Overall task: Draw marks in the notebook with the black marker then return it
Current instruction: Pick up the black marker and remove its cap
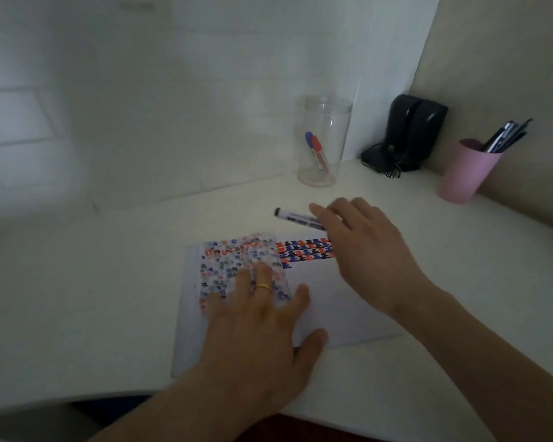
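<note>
An open notebook [332,301] lies on the white desk, its left page full of red, blue and black marks and several rows of marks along the top of its right page. My left hand [256,327], a gold ring on one finger, presses flat on the left page. The black marker [296,217] lies on the desk just beyond the notebook, its cap end pointing left. My right hand [364,247] hovers over the marker's right end with fingers spread; whether it touches the marker is unclear.
A clear jar [324,141] with a blue and a red marker stands at the back by the wall. A black device with cables [409,135] sits in the corner. At the right a pink cup [466,172] holds several pens. The desk's front edge curves near me.
</note>
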